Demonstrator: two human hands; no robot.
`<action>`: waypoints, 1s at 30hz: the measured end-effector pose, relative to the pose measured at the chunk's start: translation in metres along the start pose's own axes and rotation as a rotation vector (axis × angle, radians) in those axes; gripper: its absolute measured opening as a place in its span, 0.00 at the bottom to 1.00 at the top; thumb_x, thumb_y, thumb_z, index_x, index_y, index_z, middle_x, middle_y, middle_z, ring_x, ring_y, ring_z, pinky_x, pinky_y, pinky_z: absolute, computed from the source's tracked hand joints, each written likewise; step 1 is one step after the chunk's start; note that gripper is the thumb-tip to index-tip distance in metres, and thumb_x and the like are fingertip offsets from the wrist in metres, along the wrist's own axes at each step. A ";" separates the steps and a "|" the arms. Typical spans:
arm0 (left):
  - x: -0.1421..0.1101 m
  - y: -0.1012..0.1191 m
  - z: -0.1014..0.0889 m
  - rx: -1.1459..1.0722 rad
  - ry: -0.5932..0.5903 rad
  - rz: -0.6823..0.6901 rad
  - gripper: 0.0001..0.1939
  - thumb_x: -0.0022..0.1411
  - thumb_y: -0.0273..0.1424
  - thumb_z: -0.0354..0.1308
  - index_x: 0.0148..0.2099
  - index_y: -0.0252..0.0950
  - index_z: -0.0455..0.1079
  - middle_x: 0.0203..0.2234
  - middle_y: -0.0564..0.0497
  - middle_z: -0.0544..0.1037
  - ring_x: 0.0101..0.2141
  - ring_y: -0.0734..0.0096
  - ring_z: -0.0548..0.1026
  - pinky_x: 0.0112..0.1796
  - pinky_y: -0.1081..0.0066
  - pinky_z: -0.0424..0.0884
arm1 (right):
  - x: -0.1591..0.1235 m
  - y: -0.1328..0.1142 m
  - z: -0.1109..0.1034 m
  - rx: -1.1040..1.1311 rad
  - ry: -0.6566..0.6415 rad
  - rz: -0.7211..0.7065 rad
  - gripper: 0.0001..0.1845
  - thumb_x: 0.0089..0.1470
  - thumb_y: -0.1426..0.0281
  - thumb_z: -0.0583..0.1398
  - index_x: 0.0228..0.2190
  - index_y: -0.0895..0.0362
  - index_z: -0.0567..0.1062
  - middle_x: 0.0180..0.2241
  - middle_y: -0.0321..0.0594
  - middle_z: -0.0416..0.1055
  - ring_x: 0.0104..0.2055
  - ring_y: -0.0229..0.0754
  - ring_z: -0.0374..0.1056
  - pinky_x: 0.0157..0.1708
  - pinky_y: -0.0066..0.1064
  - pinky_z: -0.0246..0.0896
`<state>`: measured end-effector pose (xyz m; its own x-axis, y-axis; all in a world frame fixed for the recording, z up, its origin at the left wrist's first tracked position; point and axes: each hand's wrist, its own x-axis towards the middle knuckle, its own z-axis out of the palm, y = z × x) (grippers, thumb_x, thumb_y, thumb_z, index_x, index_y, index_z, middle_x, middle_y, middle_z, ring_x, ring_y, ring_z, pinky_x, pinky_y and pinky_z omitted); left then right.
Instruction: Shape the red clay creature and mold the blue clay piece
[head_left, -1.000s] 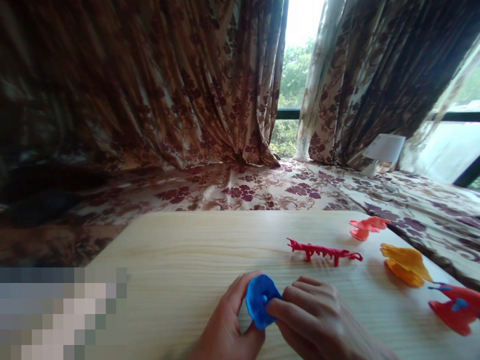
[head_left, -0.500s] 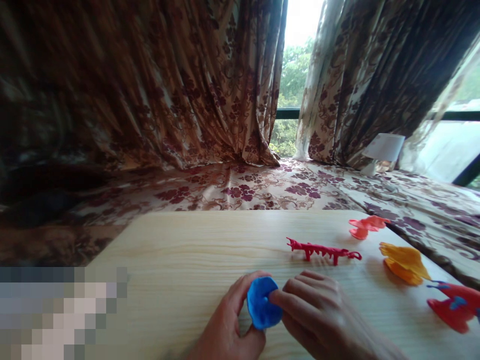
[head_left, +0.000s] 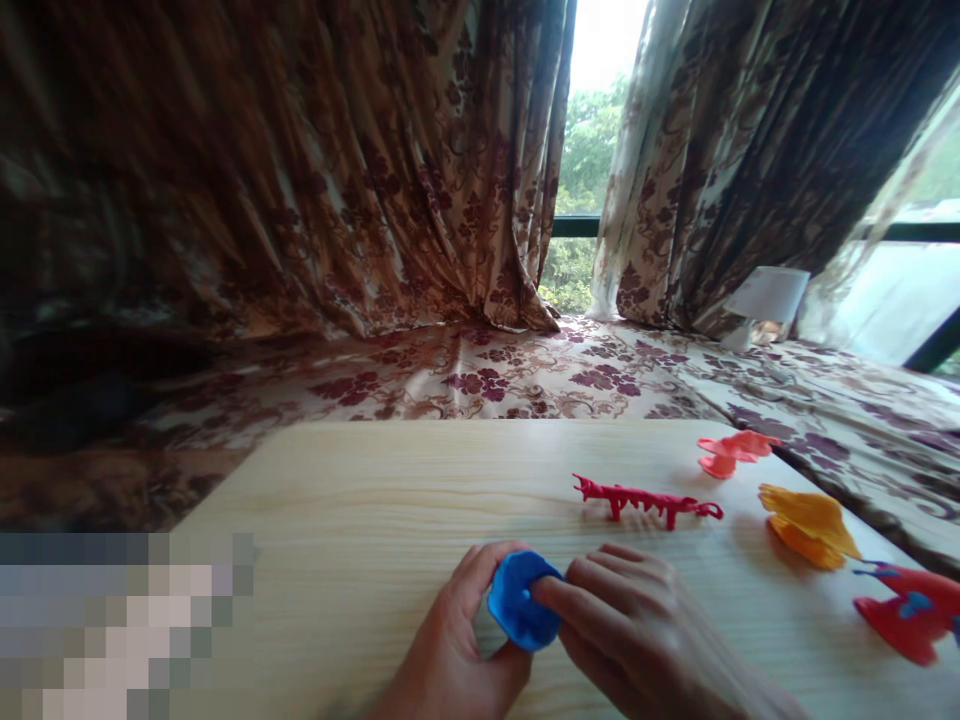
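Note:
A shallow blue bowl shape [head_left: 517, 615], which looks like soft modelling clay, tilts towards me above the front of the table. My left hand [head_left: 469, 640] curls round its left side, thumb below and fingers above. At its right edge, my right hand [head_left: 630, 620] is closed, with the fingertips on the rim and just inside it. Inside the bowl a small pale-blue bump shows near those fingertips. Just beyond my hands lies a long, thin crimson clay figure [head_left: 645, 500] on short legs.
On the light wooden table [head_left: 360, 490], to the right, stand a coral clay piece [head_left: 731, 455], a yellow folded one [head_left: 810, 525] and a red-and-blue one [head_left: 911, 610]. Behind are a flowered cloth [head_left: 480, 380], curtains [head_left: 390, 180] and a white lamp [head_left: 769, 295].
The blue bowl shape has shifted slightly left and turned, so more of its hollow shows. My right fingertips have moved a little at its rim.

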<state>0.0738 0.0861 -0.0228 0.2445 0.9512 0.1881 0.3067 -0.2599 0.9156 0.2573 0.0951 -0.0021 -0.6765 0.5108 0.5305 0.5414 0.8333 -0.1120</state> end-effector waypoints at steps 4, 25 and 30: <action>0.001 -0.001 0.002 0.034 0.009 -0.023 0.22 0.49 0.22 0.57 0.49 0.38 0.68 0.43 0.48 0.78 0.43 0.62 0.76 0.48 0.66 0.69 | 0.001 -0.001 -0.001 -0.001 0.005 -0.014 0.08 0.59 0.78 0.52 0.37 0.57 0.70 0.22 0.33 0.66 0.22 0.37 0.54 0.25 0.31 0.45; 0.002 0.000 -0.002 -0.036 -0.075 -0.015 0.31 0.42 0.13 0.49 0.50 0.34 0.70 0.45 0.47 0.77 0.49 0.59 0.72 0.51 0.66 0.66 | 0.000 0.000 0.000 0.005 -0.037 -0.017 0.10 0.61 0.77 0.49 0.34 0.56 0.69 0.22 0.33 0.66 0.22 0.38 0.55 0.25 0.31 0.45; 0.001 -0.001 -0.002 -0.032 -0.077 -0.009 0.31 0.42 0.13 0.50 0.50 0.34 0.70 0.46 0.46 0.77 0.50 0.59 0.72 0.53 0.65 0.65 | -0.001 -0.001 0.000 0.010 -0.049 -0.009 0.10 0.61 0.76 0.50 0.32 0.56 0.68 0.22 0.33 0.66 0.22 0.37 0.54 0.25 0.30 0.45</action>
<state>0.0722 0.0874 -0.0229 0.3121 0.9376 0.1531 0.2804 -0.2449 0.9281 0.2573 0.0944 -0.0028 -0.7049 0.5129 0.4899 0.5303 0.8398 -0.1162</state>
